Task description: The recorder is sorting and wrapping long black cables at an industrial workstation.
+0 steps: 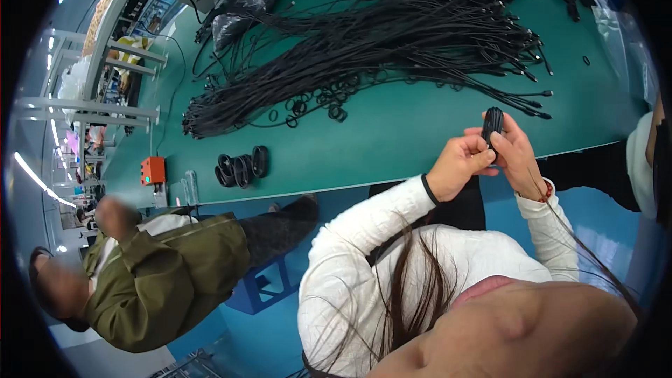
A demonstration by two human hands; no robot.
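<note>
Coiled black cable [493, 124]: pinching it between fingers [481, 160] of left hand [455, 166] and right hand [516, 154] by the near edge of the table [392, 136], right of loose black cables [378, 45].

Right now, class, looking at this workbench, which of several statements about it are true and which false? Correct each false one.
1. The left hand and right hand hold a coiled black cable bundle. True.
2. A boxy orange object stands on the flat green tabletop. True.
3. The boxy orange object is to the right of the held bundle. False: it is to the left.
4. Thick black coils lie to the right of the boxy orange object. True.
5. Apart from those coils and that object, the tabletop is bare. False: long, thin black cables lie across it.
</note>
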